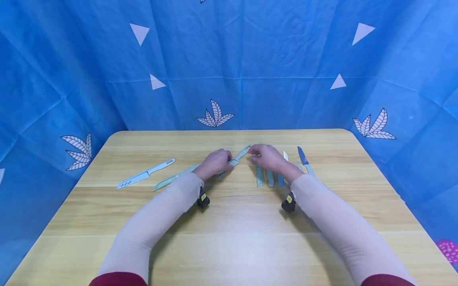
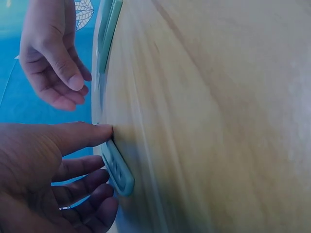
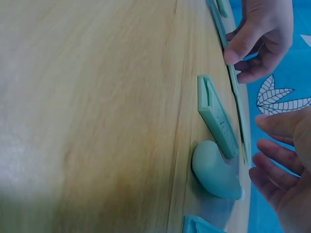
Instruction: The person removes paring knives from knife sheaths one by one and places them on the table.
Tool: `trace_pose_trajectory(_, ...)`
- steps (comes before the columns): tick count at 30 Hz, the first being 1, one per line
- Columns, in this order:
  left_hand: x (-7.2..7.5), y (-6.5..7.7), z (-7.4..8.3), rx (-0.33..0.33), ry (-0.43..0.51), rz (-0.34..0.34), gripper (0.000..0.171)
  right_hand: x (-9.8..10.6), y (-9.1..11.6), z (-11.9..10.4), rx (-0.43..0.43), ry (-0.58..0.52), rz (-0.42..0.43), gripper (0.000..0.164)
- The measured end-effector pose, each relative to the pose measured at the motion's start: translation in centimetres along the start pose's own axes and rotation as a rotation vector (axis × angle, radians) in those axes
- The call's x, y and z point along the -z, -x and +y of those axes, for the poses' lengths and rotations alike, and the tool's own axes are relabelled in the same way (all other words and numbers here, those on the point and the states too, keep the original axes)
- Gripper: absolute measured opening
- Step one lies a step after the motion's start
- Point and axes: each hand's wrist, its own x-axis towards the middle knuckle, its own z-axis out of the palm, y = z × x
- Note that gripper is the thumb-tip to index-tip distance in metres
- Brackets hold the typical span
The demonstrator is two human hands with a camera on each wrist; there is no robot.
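A light blue-green knife in a slotted sheath (image 2: 118, 170) lies slantwise on the table, its pale handle (image 1: 243, 151) pointing to the far right. My left hand (image 1: 217, 161) pinches it around the sheath, with the thumb on one side and the fingers curled on the other. Close to the handle's end is my right hand (image 1: 266, 156), its fingers loosely bent and nothing between them. In the right wrist view, a gap shows between the right fingers (image 3: 278, 156) and the handle. Under and beside the right hand lie an empty-looking green sheath (image 3: 217, 116) and a curved green handle (image 3: 214, 170).
To the left lie a light blue knife (image 1: 145, 173) and a green one (image 1: 171, 179), partly behind the left forearm. Right of centre are another blue piece (image 1: 280, 180), a white blade (image 1: 285, 155) and a knife with a dark blue blade (image 1: 302, 155). A blue curtain (image 1: 229, 59) hangs behind the wooden table.
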Motion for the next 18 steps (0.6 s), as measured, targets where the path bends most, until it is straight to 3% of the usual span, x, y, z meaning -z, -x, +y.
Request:
trace_pose_trajectory(14,0.7,0.0,-0.4,0.055,0.008,0.008,0.023,-0.5,-1.6,0.0,-0.007,0.116,0.015,0.032)
trace_pose_trajectory(18,0.8,-0.1,-0.6,0.033,-0.015,0.020,0.023,-0.5,-2.0,0.0,-0.008,0.128,0.014,0.034)
